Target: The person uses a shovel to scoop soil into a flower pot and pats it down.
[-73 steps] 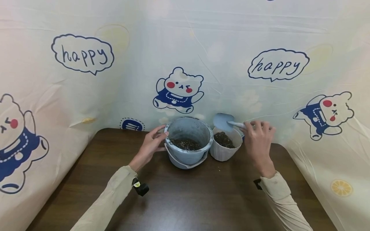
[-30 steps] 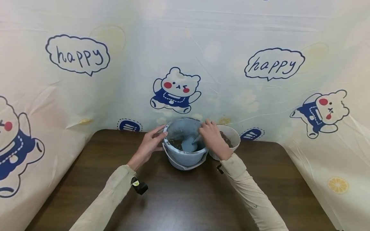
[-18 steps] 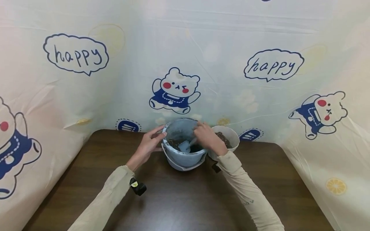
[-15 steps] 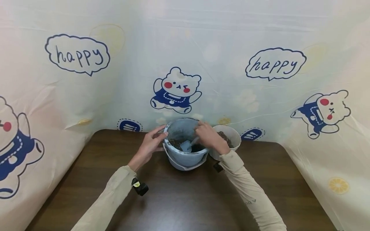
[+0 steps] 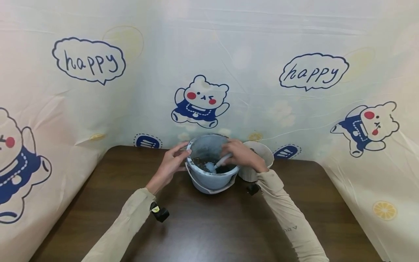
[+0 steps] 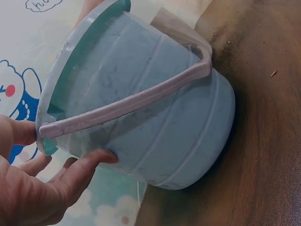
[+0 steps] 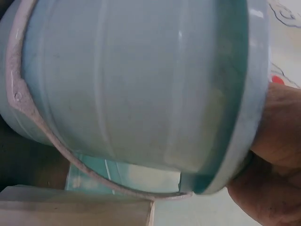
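Note:
A light-blue bucket [image 5: 212, 180] with dark soil [image 5: 199, 162] inside stands on the table, its pale handle [image 6: 127, 104] hanging down the front. My left hand [image 5: 166, 168] holds the bucket's left side at the rim; in the left wrist view one fingertip presses the outer wall. Inside the bucket, a small blue-grey trowel [image 5: 223, 160] has its blade down at the soil. My right hand [image 5: 241, 154] grips the trowel's handle over the bucket's right rim. In the right wrist view the bucket wall hides the trowel and most of the fingers.
Right of the bucket stands a white pot [image 5: 248, 175], partly covered by my right hand and wrist. The brown wooden table [image 5: 209, 225] ends at a printed cloth [image 5: 255, 72] behind and at the sides. Soil crumbs [image 6: 229, 42] lie near the bucket.
The trowel went from above the white pot leftward and down into the bucket. Over the last half second my right wrist has shifted slightly right, exposing more handle. My left hand has stayed on the bucket.

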### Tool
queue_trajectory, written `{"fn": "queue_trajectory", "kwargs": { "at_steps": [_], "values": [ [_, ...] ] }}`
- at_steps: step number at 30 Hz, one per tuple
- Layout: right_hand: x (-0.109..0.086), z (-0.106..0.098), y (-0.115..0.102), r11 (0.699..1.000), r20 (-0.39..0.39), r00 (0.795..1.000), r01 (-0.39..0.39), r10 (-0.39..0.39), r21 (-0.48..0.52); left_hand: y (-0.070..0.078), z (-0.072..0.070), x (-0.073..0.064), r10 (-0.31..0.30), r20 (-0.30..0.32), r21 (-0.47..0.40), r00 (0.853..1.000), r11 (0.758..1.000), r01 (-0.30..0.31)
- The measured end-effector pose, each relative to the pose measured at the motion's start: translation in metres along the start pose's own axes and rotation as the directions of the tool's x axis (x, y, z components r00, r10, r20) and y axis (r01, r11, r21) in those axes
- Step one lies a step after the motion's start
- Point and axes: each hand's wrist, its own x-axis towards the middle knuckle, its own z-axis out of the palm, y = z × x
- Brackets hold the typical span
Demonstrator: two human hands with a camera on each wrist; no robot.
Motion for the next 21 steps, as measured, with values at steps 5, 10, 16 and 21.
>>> {"fn": "queue_trajectory", "kwargs": {
  "at_steps": [5, 10, 16, 21],
  "values": [
    [-0.005, -0.002, 0.005, 0.996, 0.010, 0.997, -0.072, 0.071, 0.062, 0.001, 0.000, -0.001, 0.002, -0.007, -0.007, 1.000, 1.000, -0.002],
    [-0.014, -0.010, 0.001, 0.991, -0.037, 0.993, -0.105, 0.108, 0.088, 0.001, 0.000, 0.000, 0.004, -0.009, -0.007, 1.000, 1.000, -0.004],
    [-0.024, -0.014, -0.002, 0.981, -0.094, 0.985, -0.130, 0.144, 0.142, 0.001, 0.000, -0.001, -0.004, -0.008, 0.010, 1.000, 1.000, 0.004],
    [-0.035, -0.013, -0.003, 0.972, -0.140, 0.970, -0.179, 0.201, 0.151, 0.002, 0.001, -0.002, -0.002, -0.003, 0.012, 1.000, 1.000, 0.002]
  ]
}}
